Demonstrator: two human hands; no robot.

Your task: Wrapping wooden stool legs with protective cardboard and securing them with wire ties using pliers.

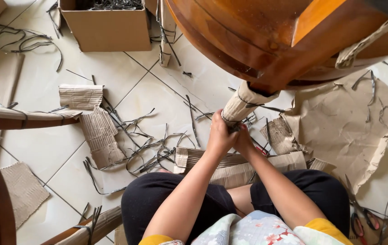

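Seated on the tiled floor (166, 97), knees apart, under the round wooden table (266, 41). Both hands together and clamped on the lower end of the cardboard wrap (244, 105) that sleeves the table leg: left hand (220, 135) closed around the wrap from the near side, right hand (244, 138) pressed tight beside it, fingers partly hidden. What the fingers pinch, cannot tell; a dark strap (253, 105) runs round the wrap just above the hands.

Judged by the scene, well into the job but not finished. Done, as far as visible: corrugated card already round this leg below the table, one strap already on. To the left of the table, another curved wooden piece (26, 119) sheathed in card and strapped; a third wrapped piece (96, 227) below-left of the table, beside the knee. Left to do, by the look of it: securing the lower end of the wrap under the hands.

Left of the table leg, loose card offcuts (99, 136) and a litter of black strap cuttings (148, 152). Above-left of the table, an open box (107, 29) of straps. Right of the table leg, a torn brown sheet (343, 122); further right and nearer, red-handled scissors (361, 222).
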